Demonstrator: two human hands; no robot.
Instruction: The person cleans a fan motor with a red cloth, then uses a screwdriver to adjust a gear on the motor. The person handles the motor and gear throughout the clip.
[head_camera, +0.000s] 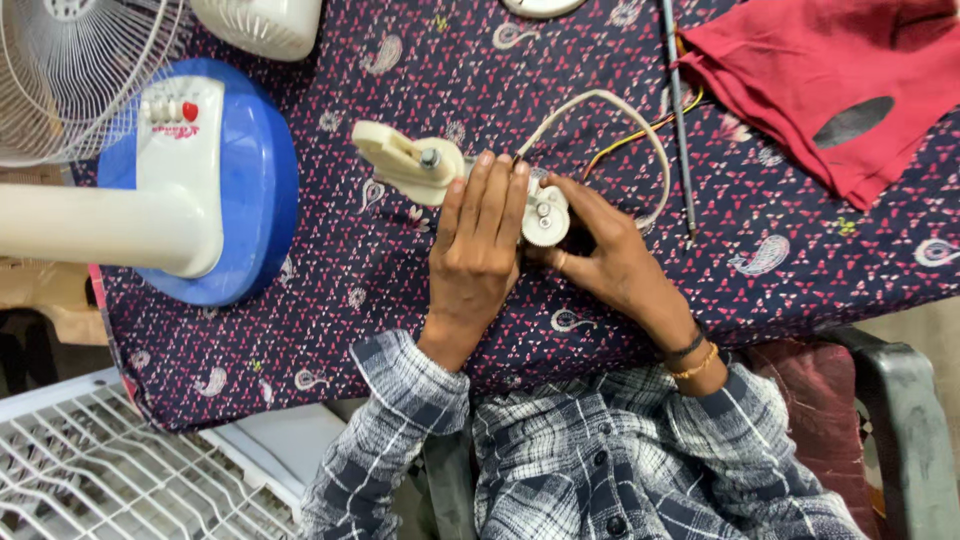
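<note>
Just cream plastic fan gearbox (440, 175), white gear (545, 220)

Both hands hold a cream plastic fan gearbox part (415, 160) on the bench (400, 270), covered in dark patterned cloth. The left hand (478, 245) lies flat over it; the right hand (605, 255) pinches its small white toothed gear (545, 222). A blue-and-white fan base (235, 180) stands just left, a red cloth (830, 80) upper right.

Counter (380, 270) draped in dark navy cloth with pink paisley print. At left, blue and white fan base (215, 180). At far right, crumpled red cloth (800, 80), thin metal rod (680, 120) beside it. In the middle, cream plastic gear assembly (430, 170) with trailing white cable (620, 110).
</note>
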